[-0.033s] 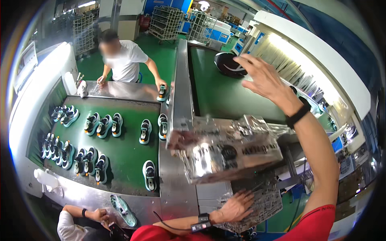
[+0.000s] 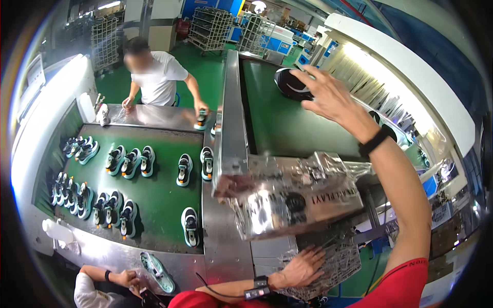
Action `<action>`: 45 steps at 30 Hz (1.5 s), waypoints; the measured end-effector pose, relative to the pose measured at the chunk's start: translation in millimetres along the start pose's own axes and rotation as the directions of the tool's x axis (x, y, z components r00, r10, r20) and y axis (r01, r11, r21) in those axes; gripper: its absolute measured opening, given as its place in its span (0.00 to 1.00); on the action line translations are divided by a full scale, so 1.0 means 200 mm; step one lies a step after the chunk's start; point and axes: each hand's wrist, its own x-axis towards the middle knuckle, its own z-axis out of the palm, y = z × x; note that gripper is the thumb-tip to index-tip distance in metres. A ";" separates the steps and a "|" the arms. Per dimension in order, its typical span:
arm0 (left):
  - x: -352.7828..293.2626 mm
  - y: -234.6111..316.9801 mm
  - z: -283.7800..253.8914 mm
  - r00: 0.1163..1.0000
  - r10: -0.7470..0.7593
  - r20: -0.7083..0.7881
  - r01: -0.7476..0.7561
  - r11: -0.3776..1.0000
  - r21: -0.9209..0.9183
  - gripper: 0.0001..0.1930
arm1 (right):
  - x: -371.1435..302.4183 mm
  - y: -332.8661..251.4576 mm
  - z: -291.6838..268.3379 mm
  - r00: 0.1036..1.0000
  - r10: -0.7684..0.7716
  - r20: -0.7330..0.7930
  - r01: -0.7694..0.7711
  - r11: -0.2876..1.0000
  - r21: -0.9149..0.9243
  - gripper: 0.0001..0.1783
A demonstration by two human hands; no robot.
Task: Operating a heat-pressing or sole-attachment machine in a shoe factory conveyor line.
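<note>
Holding the right hand (image 2: 331, 100) out over the right-side green belt (image 2: 277, 131), spreading the fingers open, pointing the fingertips at a rounded black item (image 2: 291, 84) with a white line (maybe touching, maybe just overlapping in the view, not managing to tell which from here!). Resting the left hand (image 2: 302, 269) palm down, fanning its fingers open on crinkled printed film (image 2: 341, 269). Moving outward, seeing a shiny silver package (image 2: 328, 205) sitting between the two hands, at the near end of that belt. Crossing a metal ledge (image 2: 228, 231) now, spotting dark-and-teal shoes (image 2: 130, 163) standing in groups on the left-side green belt (image 2: 160, 200). Catching, over on the far side, a co-worker in a white shirt (image 2: 156, 77) putting a hand to a shoe (image 2: 201, 121), and finding, lower left, another person's hand (image 2: 126, 277) near a pale teal shoe piece (image 2: 157, 272).
</note>
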 end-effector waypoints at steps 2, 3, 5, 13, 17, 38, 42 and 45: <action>-0.01 -0.01 -0.02 0.998 -0.022 0.054 0.024 0.999 -0.023 0.24 | 0.21 0.02 0.22 1.000 -0.015 0.008 0.014 0.999 0.045 0.38; -0.03 -0.03 -0.02 0.998 -0.013 0.056 0.015 0.999 -0.037 0.24 | 0.29 0.00 0.29 1.000 -0.005 0.027 0.004 1.000 0.025 0.37; -0.04 -0.03 -0.01 0.999 -0.033 0.040 0.036 0.996 -0.081 0.24 | 0.41 0.00 0.39 0.991 0.046 0.126 -0.053 0.997 0.055 0.30; 0.02 -0.04 -0.13 0.974 0.104 0.202 -0.125 0.988 0.094 0.22 | 0.16 0.19 0.45 0.806 0.570 0.162 -0.592 0.786 0.177 0.36; 0.01 -0.04 -0.06 0.997 0.021 0.077 -0.016 0.998 -0.061 0.22 | -0.05 0.36 0.42 0.744 0.658 0.118 -0.665 0.708 0.240 0.36; 0.20 1.17 0.26 0.488 0.484 0.726 0.864 -0.155 -0.478 0.49 | -2.66 -1.24 -1.69 0.073 0.987 -0.141 -0.555 0.158 0.817 0.14; -0.04 1.70 0.58 0.238 0.571 0.786 0.971 -0.140 -0.192 0.31 | -3.04 -1.84 -1.87 -0.411 0.903 -0.127 -0.560 -0.141 0.816 0.21; -0.21 2.17 0.78 0.248 0.467 0.849 0.954 0.033 -0.297 0.25 | -3.39 -2.44 -1.91 -0.622 0.739 -0.259 -0.493 -0.113 0.863 0.32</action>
